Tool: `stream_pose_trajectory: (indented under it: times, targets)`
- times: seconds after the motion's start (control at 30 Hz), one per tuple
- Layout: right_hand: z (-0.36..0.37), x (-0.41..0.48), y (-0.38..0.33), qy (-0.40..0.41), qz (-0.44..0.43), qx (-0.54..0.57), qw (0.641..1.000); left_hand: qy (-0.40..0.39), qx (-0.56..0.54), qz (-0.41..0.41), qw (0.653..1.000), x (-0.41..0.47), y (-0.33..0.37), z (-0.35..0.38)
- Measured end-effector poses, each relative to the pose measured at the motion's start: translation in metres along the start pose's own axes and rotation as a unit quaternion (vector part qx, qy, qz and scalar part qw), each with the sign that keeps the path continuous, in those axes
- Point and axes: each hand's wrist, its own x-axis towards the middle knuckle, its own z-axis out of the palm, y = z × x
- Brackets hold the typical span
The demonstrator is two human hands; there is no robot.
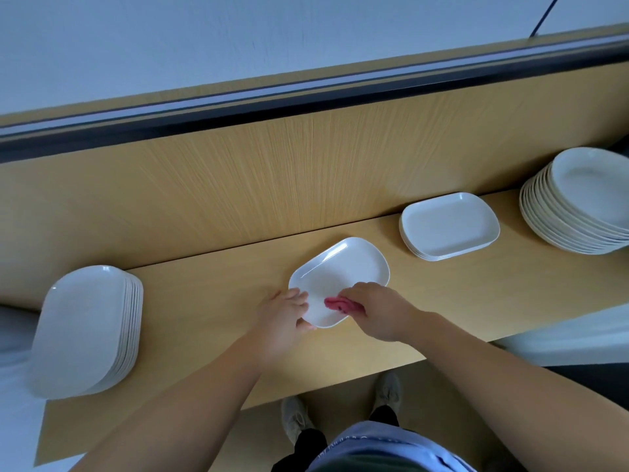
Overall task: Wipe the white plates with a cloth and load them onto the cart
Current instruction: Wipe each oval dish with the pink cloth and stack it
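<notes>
A white rounded-rectangle plate (340,272) lies on the wooden counter (211,301) in front of me. My left hand (284,318) grips its near left rim, thumb under the edge. My right hand (377,310) holds a bunched pink cloth (335,304) and presses it onto the plate's near part. A short stack of the same plates (449,226) sits to the right. A taller stack of them (88,328) stands at the left end of the counter.
A tall stack of round white plates (578,202) sits at the far right. A wooden back panel (272,178) rises behind the counter. A white surface (17,403) adjoins the counter's left end. My feet show below the counter's front edge.
</notes>
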Motion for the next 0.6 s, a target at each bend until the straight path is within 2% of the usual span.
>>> stream_pose_trajectory:
  times: [0.1,0.2,0.37,0.47,0.53,0.6]
  targets:
    - [-0.011,-0.01,0.011,0.073,0.009,0.061,0.995,0.021,-0.003,-0.007,1.0,-0.003,0.0,0.009]
    - [-0.023,-0.015,0.017,0.094,-0.006,0.032,0.995,0.024,0.008,-0.02,0.999,-0.002,0.012,0.016]
    - [-0.037,-0.017,0.027,0.113,-0.036,0.006,0.993,0.031,0.011,0.006,0.999,0.009,0.028,0.02]
    - [-0.044,-0.017,0.034,0.122,-0.054,-0.011,0.991,0.077,0.034,0.032,0.996,0.01,0.03,0.017]
    - [-0.052,-0.016,0.037,0.137,-0.071,-0.025,0.988,0.067,0.022,0.014,0.997,0.011,0.031,0.009]
    - [-0.062,-0.014,0.036,0.158,-0.092,-0.029,0.983,0.102,-0.001,-0.014,0.995,0.012,0.035,-0.005]
